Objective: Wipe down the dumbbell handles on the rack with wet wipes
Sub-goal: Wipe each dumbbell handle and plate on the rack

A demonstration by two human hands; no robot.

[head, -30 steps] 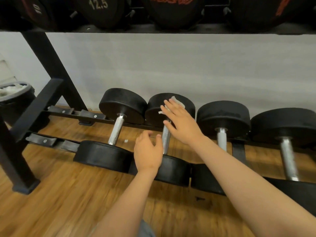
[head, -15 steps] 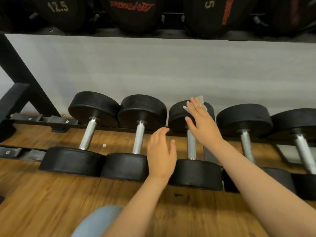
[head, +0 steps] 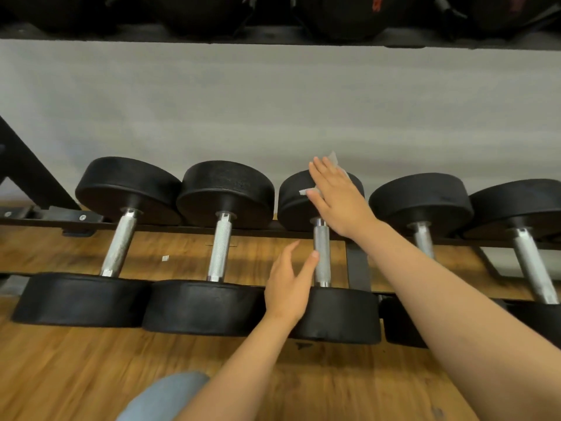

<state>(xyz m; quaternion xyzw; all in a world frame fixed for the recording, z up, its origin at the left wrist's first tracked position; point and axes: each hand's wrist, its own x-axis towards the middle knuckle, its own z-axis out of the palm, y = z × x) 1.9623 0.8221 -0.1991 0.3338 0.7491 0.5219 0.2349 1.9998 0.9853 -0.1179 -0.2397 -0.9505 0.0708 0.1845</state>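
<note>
Several black dumbbells lie across the low rack rails (head: 170, 228). The third dumbbell from the left has a knurled silver handle (head: 321, 256). My right hand (head: 335, 197) lies flat with straight fingers on that dumbbell's far head (head: 293, 202), pressing a white wet wipe (head: 334, 161) against it; the wipe's edges stick out past my fingertips and thumb. My left hand (head: 290, 284) hovers open just left of the handle, thumb tip close to the metal, over the near head (head: 340, 317).
An upper shelf (head: 273, 38) with larger dumbbells hangs overhead. A black rack leg (head: 33, 174) slants at the left. Wooden floor (head: 76, 375) lies in front, a small white scrap (head: 165, 258) under the rack. My knee in blue jeans (head: 164, 396) shows at the bottom.
The view shifted right along the rack. Both hands moved from the second dumbbell to the third, the right hand with the wipe now flat on its far head.
</note>
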